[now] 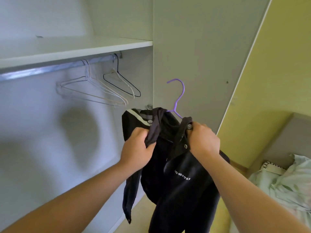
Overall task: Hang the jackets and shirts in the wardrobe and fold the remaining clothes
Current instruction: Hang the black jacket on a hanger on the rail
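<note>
Black jacket (183, 190) hangs below left hand (134, 147), right hand (204, 140).

A yellow-green wall (277, 64) fills the right side of the view, plain apart from a few faint marks. Low against it stands a beige padded block (289, 135), seemingly the head of a bed (242, 168), whose light wooden edge shows just below it. On the bed lies crumpled pale green cloth (289, 185) with a faint leaf print, bedding or clothing, it is hard to tell which, with a white piece edged in black zigzag stitching (272, 169) at its upper end, and a strip of yellowish floor (144, 216) shows at the bottom.
</note>
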Demonstrator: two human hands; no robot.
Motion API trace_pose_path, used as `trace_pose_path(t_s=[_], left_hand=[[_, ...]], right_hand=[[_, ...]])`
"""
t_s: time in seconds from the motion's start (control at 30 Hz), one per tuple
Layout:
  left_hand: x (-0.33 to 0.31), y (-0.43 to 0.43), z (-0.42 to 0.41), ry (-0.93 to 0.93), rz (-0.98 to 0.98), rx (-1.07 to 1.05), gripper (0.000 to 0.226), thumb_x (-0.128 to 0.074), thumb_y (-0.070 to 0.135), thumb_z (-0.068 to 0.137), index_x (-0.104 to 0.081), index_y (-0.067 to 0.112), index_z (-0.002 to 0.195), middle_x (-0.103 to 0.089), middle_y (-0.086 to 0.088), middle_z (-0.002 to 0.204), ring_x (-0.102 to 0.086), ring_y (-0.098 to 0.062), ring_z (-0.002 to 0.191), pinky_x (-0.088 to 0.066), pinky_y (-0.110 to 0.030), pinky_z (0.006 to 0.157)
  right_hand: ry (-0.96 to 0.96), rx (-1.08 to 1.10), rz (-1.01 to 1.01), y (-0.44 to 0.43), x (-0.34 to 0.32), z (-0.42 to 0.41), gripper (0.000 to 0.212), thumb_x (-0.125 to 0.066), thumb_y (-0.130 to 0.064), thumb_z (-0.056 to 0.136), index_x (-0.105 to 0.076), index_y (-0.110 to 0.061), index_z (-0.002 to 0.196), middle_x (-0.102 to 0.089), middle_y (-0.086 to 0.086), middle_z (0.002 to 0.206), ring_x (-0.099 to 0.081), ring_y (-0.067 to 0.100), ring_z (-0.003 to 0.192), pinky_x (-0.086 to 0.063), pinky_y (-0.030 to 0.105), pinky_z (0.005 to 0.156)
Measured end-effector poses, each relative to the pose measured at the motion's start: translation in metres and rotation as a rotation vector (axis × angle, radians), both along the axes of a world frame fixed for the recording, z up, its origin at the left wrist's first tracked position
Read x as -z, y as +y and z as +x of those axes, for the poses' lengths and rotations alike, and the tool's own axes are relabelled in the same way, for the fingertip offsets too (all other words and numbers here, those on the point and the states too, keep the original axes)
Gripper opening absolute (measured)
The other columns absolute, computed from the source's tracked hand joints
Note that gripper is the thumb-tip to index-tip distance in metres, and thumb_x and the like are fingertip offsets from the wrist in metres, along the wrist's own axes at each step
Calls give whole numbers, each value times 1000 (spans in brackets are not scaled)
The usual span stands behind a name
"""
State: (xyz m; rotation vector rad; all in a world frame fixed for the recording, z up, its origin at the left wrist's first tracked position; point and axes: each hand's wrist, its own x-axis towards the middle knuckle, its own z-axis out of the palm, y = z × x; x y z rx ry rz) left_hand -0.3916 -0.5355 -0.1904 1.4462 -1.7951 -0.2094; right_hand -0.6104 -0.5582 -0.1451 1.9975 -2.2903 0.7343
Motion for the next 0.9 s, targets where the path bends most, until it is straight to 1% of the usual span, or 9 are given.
trace_pose_path(t_s=[0.1, 0.2, 0.3, 0.37, 0.5, 0.57, 0.63, 0.8, 0.9], left_hand=[[-12, -10, 11, 53, 131, -32, 21, -73, 38, 89, -54, 33, 92, -52, 17, 87, -59, -4, 76, -37, -11, 59], [-24, -17, 23, 123, 171, 61, 21, -75, 41, 88, -53, 39, 89, -61, 17, 82, -62, 0, 78, -40, -10, 59], [-29, -23, 37, 223, 239, 61, 18, -74, 45, 87, -59, 34, 88, -67, 20, 82, -64, 2, 75, -46, -16, 61], [-29, -30, 48, 264, 202, -40, 19, -72, 44, 89, -60, 29, 86, -67, 10, 78, -64, -3, 73, -49, -24, 63], [-27, -41, 68, 229, 12, -183, 21, -67, 34, 96, -52, 27, 83, -58, 9, 78, -57, -3, 73, -37, -15, 59], [-30, -48, 75, 179, -105, -209, 19, -66, 30, 96, -50, 25, 86, -53, 8, 88, -52, 6, 84, -38, -9, 64], [-35, -59, 83, 125, -179, -225, 20, -65, 27, 97, -48, 23, 87, -47, 5, 96, -46, 16, 92, -37, 0, 71], [-35, -88, 113, 85, -131, -197, 18, -59, 34, 97, -46, 28, 86, -45, 15, 92, -49, 13, 89, -37, 0, 72], [-27, -102, 142, 99, -42, -199, 24, -56, 37, 98, -42, 35, 80, -49, 11, 77, -52, 1, 74, -37, -12, 59]], right_hand=[[25, -58, -123, 4, 1, 14, 21, -39, -30, 101, -55, -24, 90, -43, -10, 72, -43, 14, 55, -29, 26, 48], [25, -103, -185, 7, 1, 26, 20, -41, -30, 102, -60, -23, 98, -49, -7, 77, -49, 22, 61, -30, 28, 49], [13, -134, -241, 9, 1, 37, 18, -47, -28, 101, -63, -21, 97, -54, -3, 80, -43, 24, 63, -25, 27, 49], [2, -159, -279, 8, 3, 45, 17, -51, -28, 99, -64, -18, 93, -56, -2, 79, -42, 24, 62, -19, 25, 48], [-27, -216, -313, -1, 9, 61, 15, -57, -25, 97, -64, -15, 88, -58, 0, 76, -54, 28, 64, -22, 25, 49], [-39, -232, -316, -9, 11, 72, 12, -59, -23, 96, -63, -15, 87, -59, 0, 76, -55, 29, 65, -23, 25, 49], [-46, -248, -311, -19, 11, 84, 11, -62, -20, 94, -63, -14, 85, -60, 1, 76, -55, 30, 64, -16, 23, 48], [-8, -329, -272, -49, 17, 125, 12, -69, -16, 88, -61, -12, 81, -60, 3, 74, -57, 32, 61, -8, 21, 49], [-11, -365, -250, -66, 25, 150, 12, -70, -14, 88, -61, -12, 80, -59, 3, 73, -57, 32, 61, -7, 19, 49]])
